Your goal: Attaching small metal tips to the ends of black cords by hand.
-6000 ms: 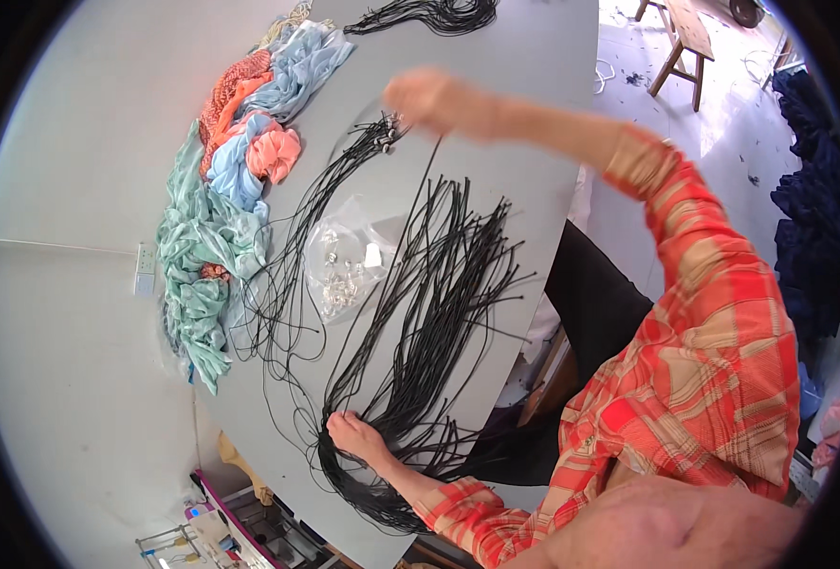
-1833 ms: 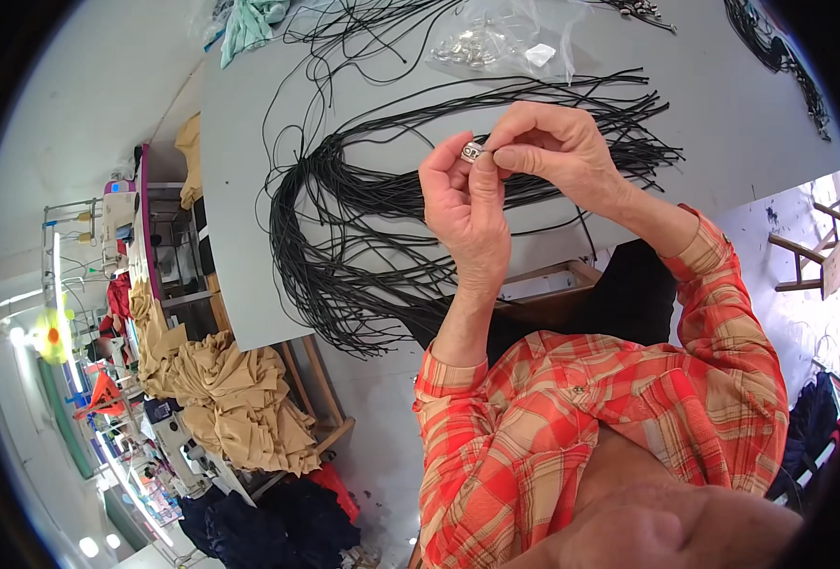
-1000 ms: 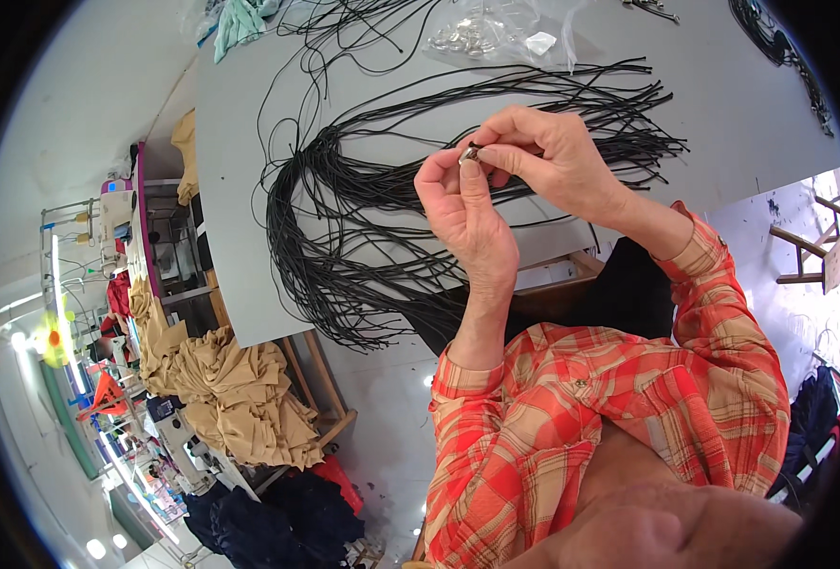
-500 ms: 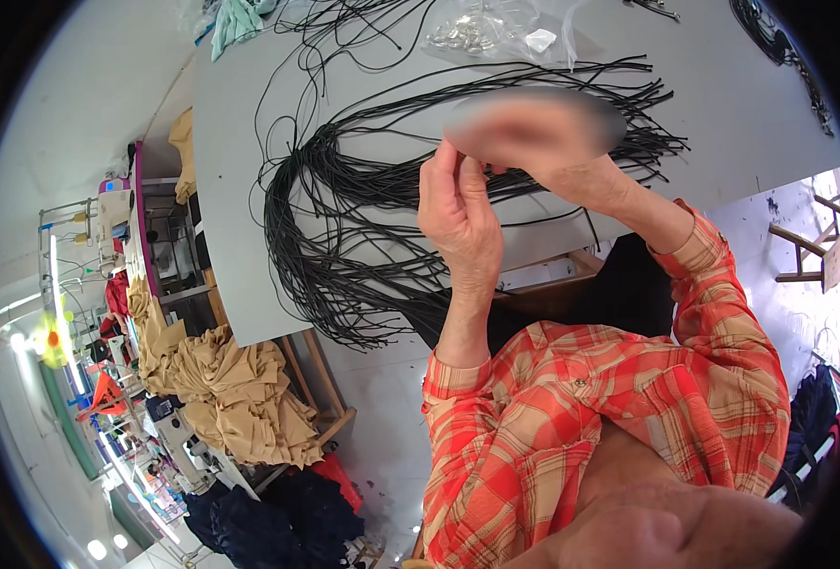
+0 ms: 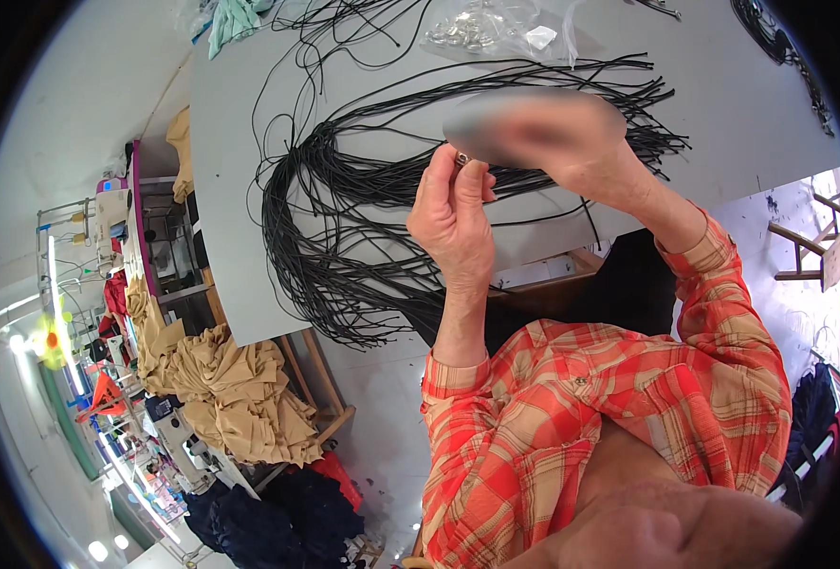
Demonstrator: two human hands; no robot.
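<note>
Over the table [image 5: 723,123], left hand [image 5: 453,213]: raised, fingertips pinched on the metal bead.
Right hand [image 5: 538,133]: up close on the left hand's right. A blur patch covers its fingers; I can't tell whether they're gripping or loose, or touching the left.
Metal bead [image 5: 461,159]: at the tips of the left thumb and finger, just below the blur. Only a small silver bit shows, looks ring-like.
Change, bead: about two seconds back its broad face was towards me between both hands. Now it's mostly covered.
Change, hands: left has closed up and points more upright; right fingers were clear a second ago, smeared since.
What it means: I read it as close fingertip work on the bead. Can't confirm a cord is in it.
Black cords [image 5: 282,237]: unmoved on the table, main bundle left of the hands, strands running on beneath them.
Clear bag [image 5: 569,33]: beyond the hands, with small metal pieces [image 5: 472,33] and a white slip [image 5: 540,38] inside.
Writing, bead: face had raised marks earlier; nothing legible from here now.
Writing, slip: none I can make out.
Brands: none I can pick out near the hands.
</note>
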